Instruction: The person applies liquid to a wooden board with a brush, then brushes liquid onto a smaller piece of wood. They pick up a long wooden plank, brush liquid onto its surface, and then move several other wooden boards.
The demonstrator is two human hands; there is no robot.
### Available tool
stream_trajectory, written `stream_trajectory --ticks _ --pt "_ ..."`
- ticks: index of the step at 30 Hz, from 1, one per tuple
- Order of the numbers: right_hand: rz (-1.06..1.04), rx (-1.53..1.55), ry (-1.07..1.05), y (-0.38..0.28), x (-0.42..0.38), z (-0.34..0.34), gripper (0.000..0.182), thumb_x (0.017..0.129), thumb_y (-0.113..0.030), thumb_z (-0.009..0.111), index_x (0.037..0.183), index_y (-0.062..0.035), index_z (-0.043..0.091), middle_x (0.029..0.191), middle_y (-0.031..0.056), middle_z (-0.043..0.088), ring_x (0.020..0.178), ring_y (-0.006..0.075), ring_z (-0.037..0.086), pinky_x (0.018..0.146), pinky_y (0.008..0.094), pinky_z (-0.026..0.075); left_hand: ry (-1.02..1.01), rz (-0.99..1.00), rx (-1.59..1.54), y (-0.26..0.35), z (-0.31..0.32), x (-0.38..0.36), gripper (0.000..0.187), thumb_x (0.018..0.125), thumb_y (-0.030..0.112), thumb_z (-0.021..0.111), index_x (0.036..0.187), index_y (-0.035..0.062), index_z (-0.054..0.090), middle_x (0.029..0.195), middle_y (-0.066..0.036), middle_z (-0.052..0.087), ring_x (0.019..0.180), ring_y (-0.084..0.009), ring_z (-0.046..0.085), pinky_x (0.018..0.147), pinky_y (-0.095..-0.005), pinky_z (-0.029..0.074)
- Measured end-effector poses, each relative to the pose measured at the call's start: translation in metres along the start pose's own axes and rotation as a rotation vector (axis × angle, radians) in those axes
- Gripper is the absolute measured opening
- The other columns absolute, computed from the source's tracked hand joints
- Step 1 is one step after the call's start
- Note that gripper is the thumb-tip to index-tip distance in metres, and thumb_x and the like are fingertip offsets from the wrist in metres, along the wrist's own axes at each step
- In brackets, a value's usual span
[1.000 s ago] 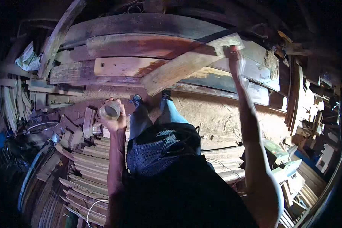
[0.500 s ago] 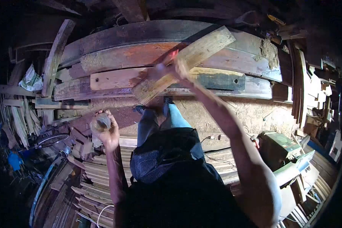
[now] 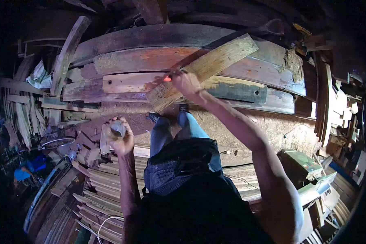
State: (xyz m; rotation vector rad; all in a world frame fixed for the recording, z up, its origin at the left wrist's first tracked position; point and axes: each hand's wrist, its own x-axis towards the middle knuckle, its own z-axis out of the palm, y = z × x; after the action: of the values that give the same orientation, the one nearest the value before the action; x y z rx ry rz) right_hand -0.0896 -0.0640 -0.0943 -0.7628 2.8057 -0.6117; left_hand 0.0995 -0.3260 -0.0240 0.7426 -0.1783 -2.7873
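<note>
My left hand (image 3: pixel 124 140) is wrapped round a clear plastic container (image 3: pixel 117 130), which looks like a cut bottle with an open round mouth. My right hand (image 3: pixel 187 84) is closed over a small tool with a red end (image 3: pixel 167 78); its shape is mostly hidden by the fingers. That hand is over a pale wooden plank (image 3: pixel 225 57) lying slantwise. Beneath the slanted plank is another board (image 3: pixel 130 82) with a hole near each end, partly stained dark at its right. Both rest across several wide, heavy boards (image 3: pixel 142 57).
Sawdust covers the floor (image 3: pixel 215 122) around my feet. Stacked wood strips (image 3: pixel 105 179) lie at lower left. A green box-like machine (image 3: pixel 299 162) stands at right, with a cable running towards it. An upright post (image 3: pixel 69 53) rises at left.
My right hand has moved slightly left and down over the slanted plank, with the red end now at its left. My left hand still holds the container, and the view has shifted slightly.
</note>
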Motion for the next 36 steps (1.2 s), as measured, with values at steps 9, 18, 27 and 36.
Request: stream_trajectory --ticks 9,18,27,36 --pt "0.174 0.940 0.040 0.047 0.011 0.050 0.033 0.083 -0.032 0.069 0.092 -0.0002 0.069 0.083 0.0133 0.070 0.065 0.0213 0.065 0.063 0.0336 0.054 -0.040 -0.002 -0.006 -0.003 0.013 -0.001 0.035 0.079 0.019 0.071 0.107 0.0010 0.060 0.110 -0.011 0.059 0.104 -0.0285 0.055 0.085 -0.0348 0.055" --pt "0.241 -0.080 0.570 0.216 -0.047 -0.109 0.012 0.086 -0.019 0.064 0.091 -0.0083 0.067 0.076 0.0116 0.067 0.065 0.0282 0.066 0.054 0.0393 0.050 0.008 0.065 0.045 0.013 -0.012 -0.004 0.035 0.080 0.023 0.068 0.106 0.0015 0.061 0.107 -0.011 0.061 0.100 -0.0284 0.057 0.079 -0.0361 0.057" --pt "-0.055 0.477 0.063 -0.032 -0.074 0.038 0.022 0.084 -0.027 0.062 0.095 -0.0089 0.066 0.088 0.0166 0.067 0.080 0.0351 0.064 0.067 0.0403 0.051 0.157 0.052 0.008 -0.010 0.017 -0.002 0.034 0.082 0.024 0.066 0.105 -0.0006 0.061 0.103 -0.012 0.062 0.096 -0.0274 0.059 0.076 -0.0331 0.058" --pt "0.215 0.953 0.341 0.178 -0.080 0.005 0.027 0.098 -0.023 0.045 0.110 -0.0034 0.060 0.100 0.0088 0.063 0.088 0.0190 0.060 0.077 0.0361 0.050 0.091 0.053 -0.028 0.003 0.024 -0.008 0.026 0.080 0.015 0.069 0.101 0.0008 0.062 0.103 -0.011 0.061 0.099 -0.0284 0.057 0.079 -0.0356 0.057"
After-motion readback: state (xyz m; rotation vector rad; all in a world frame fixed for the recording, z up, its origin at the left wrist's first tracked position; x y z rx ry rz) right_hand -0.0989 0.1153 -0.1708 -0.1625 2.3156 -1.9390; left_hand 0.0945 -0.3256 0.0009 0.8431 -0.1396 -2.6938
